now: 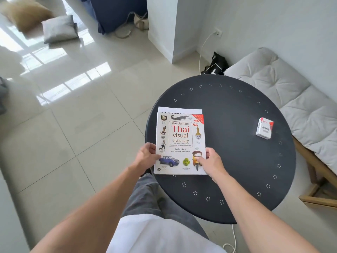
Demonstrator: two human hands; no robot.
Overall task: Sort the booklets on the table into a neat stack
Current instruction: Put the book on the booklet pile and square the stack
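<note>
A stack of booklets (180,141) lies on the left part of a round dark table (237,161). The top one is white with "the ultimate Thai visual dictionary" on its cover. Another white booklet (179,109) peeks out beyond its far edge. My left hand (147,155) grips the stack's left edge near the lower corner. My right hand (211,163) holds the right edge, with the thumb lying on the cover over the tuk-tuk picture.
A small white and red carton (264,128) stands on the table's right side. A grey cushioned wooden bench (291,99) runs along the wall at right. A black bag (217,64) sits in the corner behind the table. Pale tiled floor spreads to the left.
</note>
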